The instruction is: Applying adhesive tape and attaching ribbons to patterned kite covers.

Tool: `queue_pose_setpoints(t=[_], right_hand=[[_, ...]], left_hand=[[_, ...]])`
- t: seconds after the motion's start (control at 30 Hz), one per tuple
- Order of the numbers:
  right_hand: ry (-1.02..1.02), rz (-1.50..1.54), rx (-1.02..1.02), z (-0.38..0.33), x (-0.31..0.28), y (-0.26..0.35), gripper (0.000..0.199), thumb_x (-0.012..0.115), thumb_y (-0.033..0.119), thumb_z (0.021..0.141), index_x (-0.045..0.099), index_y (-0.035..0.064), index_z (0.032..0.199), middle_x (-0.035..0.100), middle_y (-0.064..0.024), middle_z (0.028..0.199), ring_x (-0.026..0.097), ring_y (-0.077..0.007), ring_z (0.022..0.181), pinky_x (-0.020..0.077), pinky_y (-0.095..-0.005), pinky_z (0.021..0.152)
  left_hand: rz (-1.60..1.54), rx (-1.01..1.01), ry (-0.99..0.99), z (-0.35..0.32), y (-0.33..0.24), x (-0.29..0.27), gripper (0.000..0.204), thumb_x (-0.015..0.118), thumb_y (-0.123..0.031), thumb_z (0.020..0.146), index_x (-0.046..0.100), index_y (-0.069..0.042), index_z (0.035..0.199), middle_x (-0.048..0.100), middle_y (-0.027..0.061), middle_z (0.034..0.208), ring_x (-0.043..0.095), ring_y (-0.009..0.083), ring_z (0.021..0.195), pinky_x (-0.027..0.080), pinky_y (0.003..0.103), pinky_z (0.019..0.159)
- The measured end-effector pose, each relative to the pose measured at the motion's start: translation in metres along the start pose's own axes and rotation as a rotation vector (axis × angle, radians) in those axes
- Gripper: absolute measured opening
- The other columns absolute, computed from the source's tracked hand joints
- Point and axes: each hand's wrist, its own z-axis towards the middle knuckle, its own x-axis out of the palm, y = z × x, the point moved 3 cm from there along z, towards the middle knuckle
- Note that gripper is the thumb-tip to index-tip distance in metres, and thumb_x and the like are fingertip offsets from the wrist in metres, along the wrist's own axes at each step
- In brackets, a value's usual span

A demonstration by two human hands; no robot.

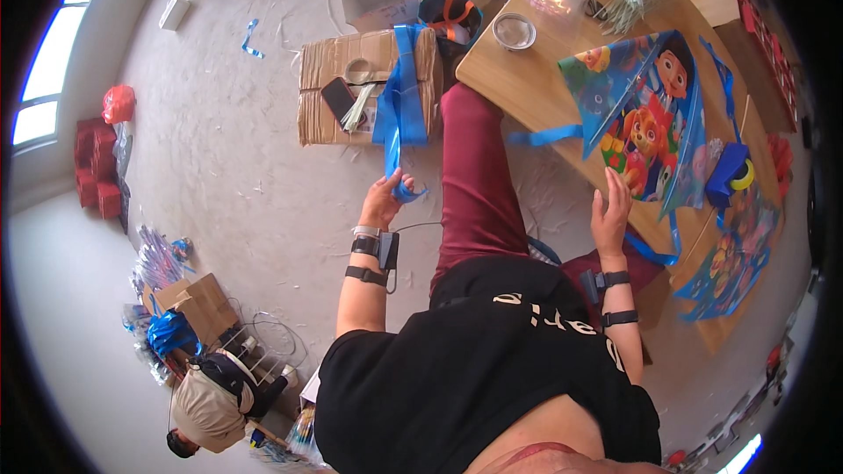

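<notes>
Two hands of yours are at work, and only the left has a hold. Your left hand (379,202) pinches the blue ribbon (401,110) near its curled end, off the near edge of the box (318,79). The ribbon runs from your fingers up over that edge and lies along the box's right side to its far edge. Near the middle of the box are a phone (341,104), a pale roll (357,71) and some sticks (356,110).

Your right hand (612,215) is open and unclosed, fingers extended, at the near edge of the desk (492,70). Its fingertips are just beside the kite (645,123); you cannot tell from here whether they touch it. The kite lies across the desk, its lower part by that near edge, and a blue strip (553,135) juts out past the edge. A second kite (733,254) lies toward the desk's right end, near a blue-and-yellow object (731,177). Close to the left corner sits a round item (514,32).
</notes>
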Motion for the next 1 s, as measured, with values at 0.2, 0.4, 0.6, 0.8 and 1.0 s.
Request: queue_pose_setpoints(t=[0.2,0.4,0.6,0.8,1.0], right_hand=[[0.000,0.018,0.013,-0.004,0.000,-0.002,0.048,0.058,0.012,0.098,0.050,0.0049,0.145,0.056,-0.0144,0.142,0.049,-0.0320,0.135,0.0336,-0.0456,0.114],[-0.007,0.021,0.019,-0.009,-0.001,-0.008,0.047,0.058,0.011,0.098,0.050,0.0053,0.144,0.056,-0.0140,0.142,0.049,-0.0314,0.135,0.0337,-0.0452,0.113],[-0.007,0.027,0.033,-0.015,-0.001,-0.014,0.047,0.059,0.010,0.098,0.051,0.0050,0.144,0.057,-0.0143,0.140,0.050,-0.0321,0.134,0.0340,-0.0455,0.113],[0.002,0.043,0.056,-0.019,-0.001,-0.018,0.047,0.059,0.009,0.097,0.051,0.0042,0.143,0.057,-0.0146,0.140,0.050,-0.0329,0.132,0.0347,-0.0462,0.113],[-0.010,0.048,0.040,-0.019,0.000,-0.019,0.046,0.059,0.008,0.096,0.052,0.0038,0.141,0.058,-0.0140,0.139,0.051,-0.0328,0.132,0.0353,-0.0458,0.113]], left_hand=[[0.019,-0.006,0.044,-0.012,-0.003,0.015,0.020,0.066,-0.022,0.101,0.063,-0.006,0.113,0.070,0.0096,0.103,0.071,0.0228,0.094,0.060,0.040,0.089],[0.043,-0.078,0.123,-0.010,-0.002,0.013,0.027,0.065,-0.026,0.101,0.063,-0.006,0.119,0.070,0.0074,0.110,0.070,0.0213,0.101,0.058,0.045,0.094],[0.062,-0.025,0.011,-0.001,0.004,0.007,0.026,0.064,-0.023,0.102,0.063,-0.003,0.120,0.072,0.0073,0.107,0.072,0.0199,0.097,0.059,0.042,0.092],[0.150,-0.013,-0.033,-0.002,0.008,0.000,0.023,0.063,-0.017,0.102,0.062,0.000,0.118,0.072,0.0096,0.106,0.072,0.0207,0.096,0.060,0.038,0.088],[0.269,0.063,-0.055,-0.006,0.005,-0.012,0.021,0.068,-0.016,0.099,0.064,-0.001,0.113,0.072,0.0090,0.100,0.071,0.0194,0.087,0.059,0.036,0.080]])
